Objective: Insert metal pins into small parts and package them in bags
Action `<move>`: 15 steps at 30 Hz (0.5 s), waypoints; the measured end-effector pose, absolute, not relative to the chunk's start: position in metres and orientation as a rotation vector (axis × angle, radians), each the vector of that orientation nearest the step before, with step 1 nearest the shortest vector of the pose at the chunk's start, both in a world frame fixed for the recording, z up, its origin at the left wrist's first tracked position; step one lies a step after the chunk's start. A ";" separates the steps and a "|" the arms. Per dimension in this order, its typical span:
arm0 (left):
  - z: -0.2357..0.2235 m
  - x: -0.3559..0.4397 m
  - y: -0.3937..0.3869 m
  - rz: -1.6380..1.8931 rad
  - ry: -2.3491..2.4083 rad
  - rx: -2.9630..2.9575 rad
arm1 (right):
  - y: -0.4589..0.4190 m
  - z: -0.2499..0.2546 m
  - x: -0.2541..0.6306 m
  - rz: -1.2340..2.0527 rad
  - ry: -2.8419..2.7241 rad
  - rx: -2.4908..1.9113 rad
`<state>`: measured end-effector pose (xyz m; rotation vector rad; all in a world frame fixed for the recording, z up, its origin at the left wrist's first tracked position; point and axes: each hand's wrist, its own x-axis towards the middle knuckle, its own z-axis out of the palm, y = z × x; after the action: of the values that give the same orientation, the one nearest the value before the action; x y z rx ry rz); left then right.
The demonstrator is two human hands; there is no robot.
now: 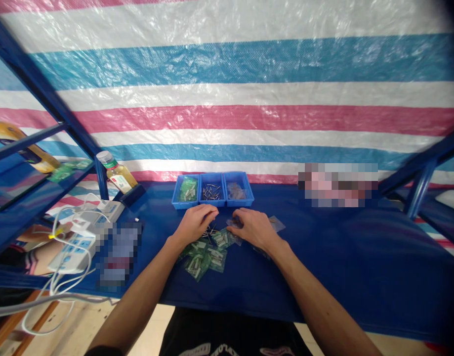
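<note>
My left hand (197,221) is closed, its thumb and fingertips pressed together over a small pile of metal pins (211,231). Whatever lies between those fingertips is too small to make out. To the right, my right hand (254,226) has its fingers and thumb curled around the edge of a small clear plastic bag (231,223). Green-tinted bags with silvery pieces (197,263) lie below my left hand. Further clear bags (276,224) stick out beyond my right hand. Behind both hands stand three joined blue bins, holding green bags (188,190), loose metal pins (212,192) and clear bags (236,191).
On the left are a power strip (76,249) with white cables, a blurred-out flat object (119,254) and a bottle (116,173). A pixelated item (338,185) lies at the back right. Blue metal posts (421,185) and a striped sheet (249,118) bound the blue table (341,267).
</note>
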<state>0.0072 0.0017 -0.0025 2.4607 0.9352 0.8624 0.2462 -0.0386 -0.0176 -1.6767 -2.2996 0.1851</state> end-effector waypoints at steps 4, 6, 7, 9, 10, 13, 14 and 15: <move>-0.002 0.007 0.002 0.862 0.927 2.471 | -0.039 -0.018 0.244 0.163 -2.293 -1.663; -0.002 0.007 0.002 0.860 0.924 2.474 | -0.039 -0.018 0.243 0.142 -2.283 -1.661; -0.002 0.007 0.002 0.863 0.922 2.474 | -0.039 -0.018 0.242 0.123 -2.275 -1.654; -0.002 0.007 0.002 0.872 0.919 2.470 | -0.039 -0.017 0.241 0.077 -2.240 -1.635; -0.002 0.007 0.002 0.880 0.919 2.467 | -0.040 -0.016 0.241 0.057 -2.208 -1.624; -0.003 0.007 0.001 0.889 0.932 2.458 | -0.042 -0.013 0.241 0.056 -2.062 -1.539; -0.003 0.007 0.001 0.881 0.935 2.452 | -0.043 -0.012 0.241 0.086 -2.015 -1.482; -0.003 0.007 0.000 0.868 0.932 2.444 | -0.044 -0.011 0.240 0.130 -1.979 -1.410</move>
<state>0.0071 0.0004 -0.0035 2.4444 0.9320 0.8683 0.2402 -0.0440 -0.0108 -1.4104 -1.9789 0.1303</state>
